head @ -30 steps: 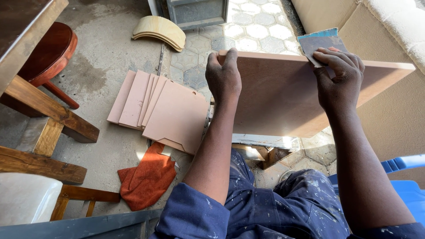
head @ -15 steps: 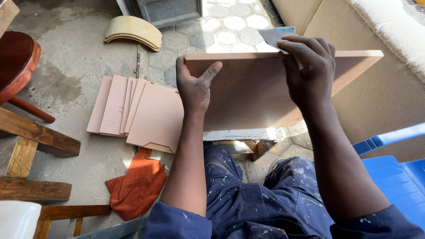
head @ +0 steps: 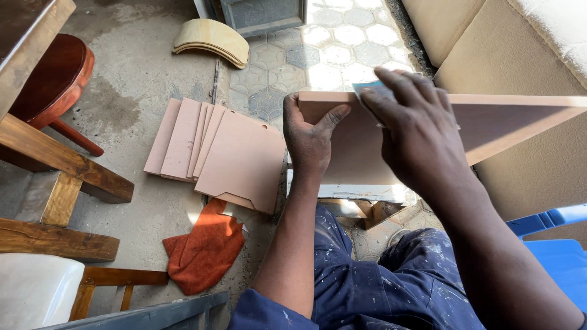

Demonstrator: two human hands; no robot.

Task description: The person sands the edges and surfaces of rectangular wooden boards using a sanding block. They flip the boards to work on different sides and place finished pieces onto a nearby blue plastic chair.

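Far left: red stool (head: 52,82). Floor mid-left: stack of pink panels (head: 217,156), orange rag (head: 205,247) nearer. Left hand (head: 310,139) clamps the pink board's (head: 507,119) left end; board's long axis runs left-right. Right hand (head: 419,131) presses blue sandpaper (head: 374,90) on the top edge, just right of the left hand.

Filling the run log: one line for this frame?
left hand: grips panel end | right hand: presses sandpaper on top edge
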